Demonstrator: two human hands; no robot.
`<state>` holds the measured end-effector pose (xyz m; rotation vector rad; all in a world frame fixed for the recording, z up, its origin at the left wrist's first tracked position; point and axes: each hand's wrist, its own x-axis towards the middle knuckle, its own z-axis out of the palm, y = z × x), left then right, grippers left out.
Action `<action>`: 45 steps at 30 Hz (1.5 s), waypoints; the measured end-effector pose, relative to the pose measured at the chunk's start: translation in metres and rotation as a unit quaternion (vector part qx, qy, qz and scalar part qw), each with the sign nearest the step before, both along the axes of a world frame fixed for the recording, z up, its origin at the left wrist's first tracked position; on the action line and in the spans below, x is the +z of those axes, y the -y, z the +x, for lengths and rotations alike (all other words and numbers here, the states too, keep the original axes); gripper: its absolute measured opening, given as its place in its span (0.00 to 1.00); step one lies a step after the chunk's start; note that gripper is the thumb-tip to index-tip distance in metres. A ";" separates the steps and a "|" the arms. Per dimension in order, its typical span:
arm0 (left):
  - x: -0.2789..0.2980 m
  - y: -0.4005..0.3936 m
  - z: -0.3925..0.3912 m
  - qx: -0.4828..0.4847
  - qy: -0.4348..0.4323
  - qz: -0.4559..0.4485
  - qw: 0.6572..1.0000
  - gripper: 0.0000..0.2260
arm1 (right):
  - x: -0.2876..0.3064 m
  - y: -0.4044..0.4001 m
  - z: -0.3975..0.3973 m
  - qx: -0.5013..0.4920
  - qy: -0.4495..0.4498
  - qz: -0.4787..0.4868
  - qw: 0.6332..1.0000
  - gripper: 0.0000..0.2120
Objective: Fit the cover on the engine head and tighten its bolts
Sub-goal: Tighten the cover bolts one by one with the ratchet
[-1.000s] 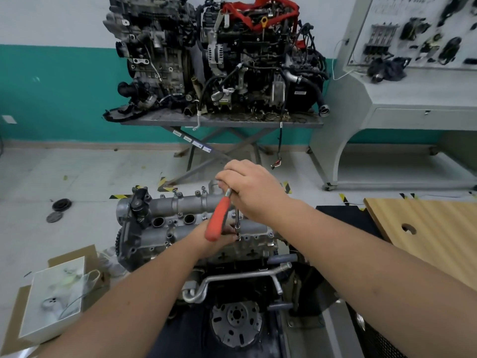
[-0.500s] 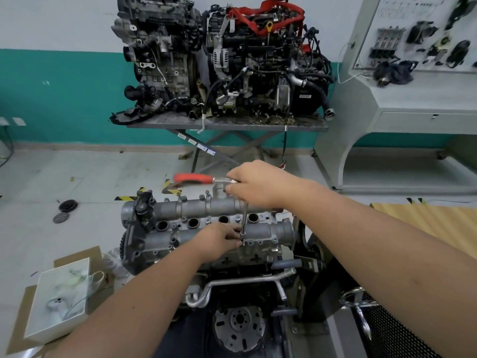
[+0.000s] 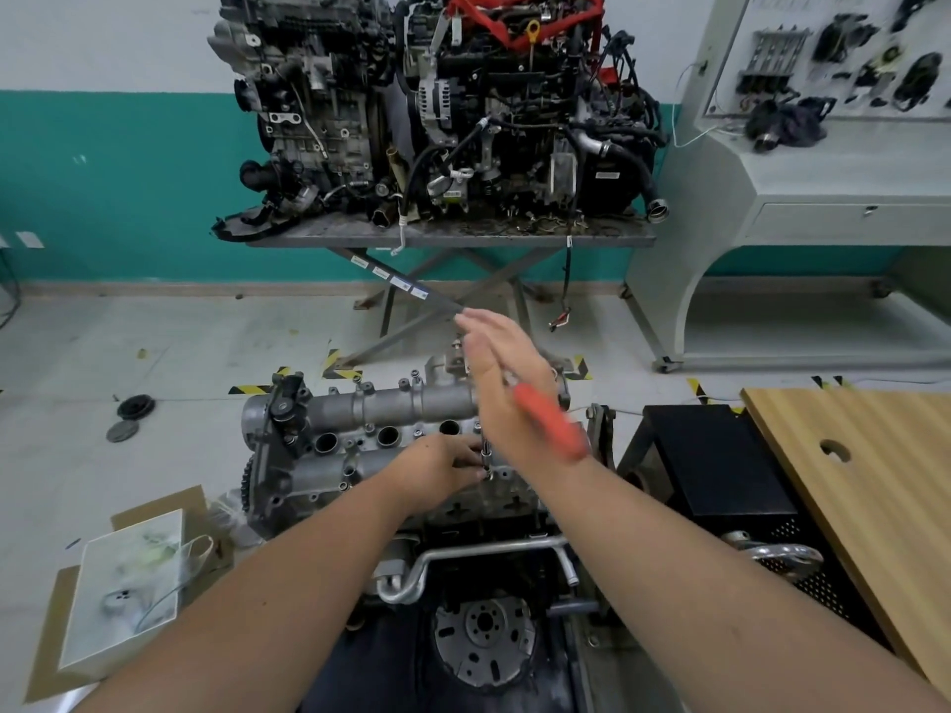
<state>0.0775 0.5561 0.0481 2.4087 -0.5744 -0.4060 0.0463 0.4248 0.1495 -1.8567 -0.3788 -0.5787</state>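
Observation:
The silver cover (image 3: 391, 409) lies on the engine head (image 3: 309, 486) in the middle, with round plug holes and small bolts along its edges. My left hand (image 3: 437, 470) pinches the thin socket extension (image 3: 486, 450), which stands upright on a bolt at the cover's near right edge. Above it, my right hand (image 3: 502, 373) is motion-blurred. Its fingers stretch up and left, with the palm against the top of the ratchet wrench. The wrench's red handle (image 3: 553, 427) points down and right, across my right wrist.
Two large engines stand on a scissor table (image 3: 447, 234) at the back. A wooden board (image 3: 875, 481) and a black perforated box (image 3: 720, 465) are on the right. A white box (image 3: 128, 584) on cardboard sits on the left. A flywheel (image 3: 483, 640) and pipe (image 3: 489, 548) are below the head.
The red handle has swung round from the left to the right side. My right fingers have spread out from a closed grip. My left hand has stayed on the extension.

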 end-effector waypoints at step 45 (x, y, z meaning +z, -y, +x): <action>-0.003 0.003 -0.002 0.032 -0.037 -0.065 0.997 0.08 | -0.007 0.006 0.011 -0.048 0.171 -0.214 0.961 0.15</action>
